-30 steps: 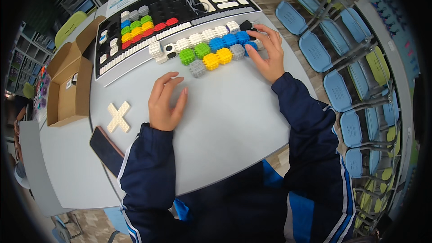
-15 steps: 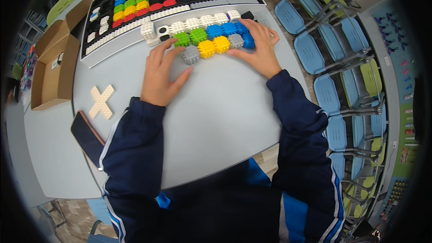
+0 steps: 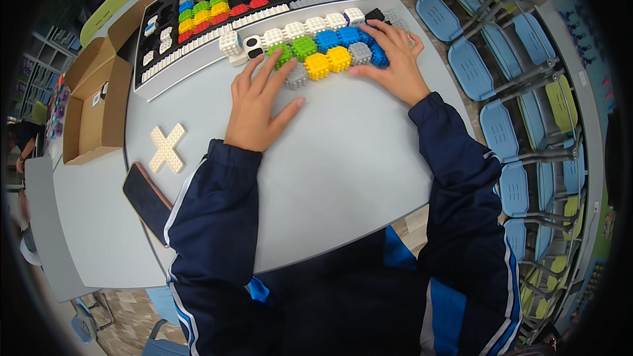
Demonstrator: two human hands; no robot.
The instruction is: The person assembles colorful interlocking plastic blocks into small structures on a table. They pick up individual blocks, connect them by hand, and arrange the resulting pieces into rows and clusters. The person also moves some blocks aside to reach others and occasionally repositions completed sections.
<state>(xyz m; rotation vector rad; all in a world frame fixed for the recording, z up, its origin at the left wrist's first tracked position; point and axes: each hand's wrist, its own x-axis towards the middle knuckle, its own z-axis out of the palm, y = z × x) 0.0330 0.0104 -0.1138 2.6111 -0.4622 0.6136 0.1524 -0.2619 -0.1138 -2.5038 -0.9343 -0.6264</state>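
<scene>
Bumpy cube-shaped blocks lie in rows along the front of a black-lined kit tray. Nearest me are a grey block (image 3: 297,76), yellow blocks (image 3: 328,62) and another grey block (image 3: 361,53). Behind them come green blocks (image 3: 304,47) and blue blocks (image 3: 337,39), then a row of white blocks (image 3: 295,31). My left hand (image 3: 258,107) is open, its outstretched fingertips over the left green and grey blocks, thumb apart. My right hand (image 3: 397,62) brackets the blue blocks at the right end, fingers spread behind and thumb by the right grey block; its grip looks loose.
The kit tray (image 3: 188,71) holds more coloured blocks, white pieces and a cable. An open cardboard box (image 3: 99,125) stands at left. A cream X-shaped piece (image 3: 166,148) and a phone (image 3: 148,201) lie left of my arm. Stacked blue chairs (image 3: 499,133) line the right side.
The whole view has shifted slightly rightward. My left fingers have stretched further over the green and left grey blocks. My right hand keeps about the same place at the row's end.
</scene>
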